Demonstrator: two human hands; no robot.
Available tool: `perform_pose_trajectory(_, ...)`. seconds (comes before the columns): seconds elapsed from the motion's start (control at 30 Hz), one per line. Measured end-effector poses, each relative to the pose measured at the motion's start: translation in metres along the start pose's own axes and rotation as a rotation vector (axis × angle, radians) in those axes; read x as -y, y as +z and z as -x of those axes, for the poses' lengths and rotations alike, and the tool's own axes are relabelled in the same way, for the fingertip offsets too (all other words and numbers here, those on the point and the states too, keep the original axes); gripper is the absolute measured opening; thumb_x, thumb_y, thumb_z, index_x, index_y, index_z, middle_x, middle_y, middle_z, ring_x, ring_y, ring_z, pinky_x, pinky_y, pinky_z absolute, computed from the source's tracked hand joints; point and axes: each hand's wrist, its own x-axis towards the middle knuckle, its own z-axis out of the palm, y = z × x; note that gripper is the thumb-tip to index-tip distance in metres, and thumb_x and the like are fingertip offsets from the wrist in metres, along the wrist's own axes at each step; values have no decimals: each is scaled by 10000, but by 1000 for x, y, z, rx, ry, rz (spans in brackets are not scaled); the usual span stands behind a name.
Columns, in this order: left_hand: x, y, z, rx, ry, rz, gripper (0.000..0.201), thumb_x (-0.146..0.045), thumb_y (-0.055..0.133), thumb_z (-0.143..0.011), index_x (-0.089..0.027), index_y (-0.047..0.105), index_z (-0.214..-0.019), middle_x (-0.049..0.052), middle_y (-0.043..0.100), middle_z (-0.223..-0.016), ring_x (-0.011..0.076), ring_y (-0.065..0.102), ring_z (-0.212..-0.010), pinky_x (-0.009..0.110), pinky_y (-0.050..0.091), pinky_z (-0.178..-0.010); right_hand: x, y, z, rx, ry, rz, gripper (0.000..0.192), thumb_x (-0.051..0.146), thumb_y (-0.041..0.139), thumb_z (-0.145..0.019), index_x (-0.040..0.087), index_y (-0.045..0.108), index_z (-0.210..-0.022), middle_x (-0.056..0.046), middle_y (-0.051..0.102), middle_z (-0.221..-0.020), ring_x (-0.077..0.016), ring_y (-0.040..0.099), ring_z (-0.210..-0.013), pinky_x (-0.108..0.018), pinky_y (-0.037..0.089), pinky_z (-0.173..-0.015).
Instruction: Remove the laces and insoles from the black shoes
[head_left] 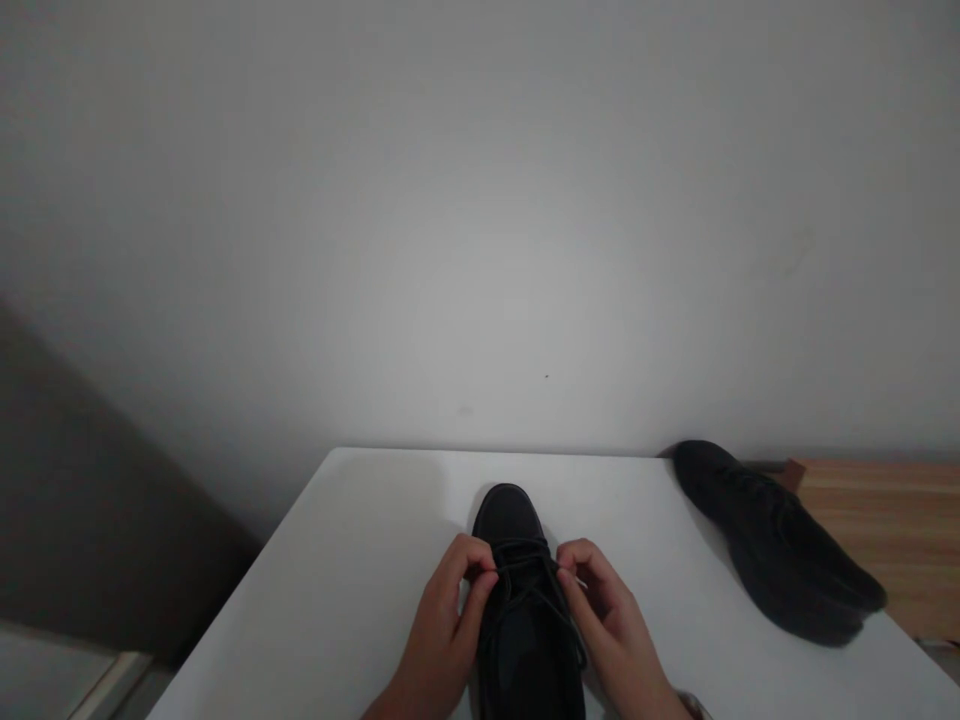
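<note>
A black lace-up shoe (510,510) rests on the white table, its toe pointing toward the wall and its opening toward me. Dark laces (525,590) cross over its front and trail along the right side. At the shoe's left edge, my left hand (454,610) pinches a lace between thumb and forefinger. My right hand (604,615) pinches lace on the opposite side, thumb against the fingers. Both hands sit low over the shoe, and the lower part of the shoe runs out of view.
A second black shoe (772,550) lies at the table's right edge. Behind the white table (375,530) stands a grey-white wall (495,250). To the right is a wood-grain surface (885,530). A pale piece of furniture (52,670) shows at lower left.
</note>
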Motion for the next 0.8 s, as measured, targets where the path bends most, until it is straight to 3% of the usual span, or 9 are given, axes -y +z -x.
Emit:
perform_pose_trajectory(0.2,-3,2,0,-3,-59,-4,113,-246,445,-961,-199,506,-879,26,532,-853,172,532,-813,284,434,-749,-2,-1,2,-26,2,19,243,470,585,-936,234,592,-880,-15,555,-824,-165,530,-741,-237,464,-643)
perform_pose_trajectory(0.4,-3,-5,-5,80,-68,10,74,-231,504,-925,-191,532,-869,24,536,-862,162,522,-800,278,429,-745,2,-7,-2,7,44,-11,242,469,660,-884,229,652,-913,-26,627,-847,-178,585,-760,-252,484,-668)
perform_pose_trajectory(0.6,-1,-5,-3,64,-40,-7,107,-233,469,-948,-187,544,-888,40,555,-888,174,537,-838,294,432,-773,5,-6,-4,9,-42,45,217,440,635,-909,226,632,-873,-10,589,-812,-162,563,-745,-240,465,-665)
perform_pose_trajectory(0.8,-3,-6,-4,39,-64,-17,78,-249,523,-928,-188,549,-886,32,569,-852,169,550,-806,289,446,-753,5,-3,-1,-7,-5,40,250,470,621,-912,220,612,-899,-19,589,-823,-173,553,-738,-258,464,-653)
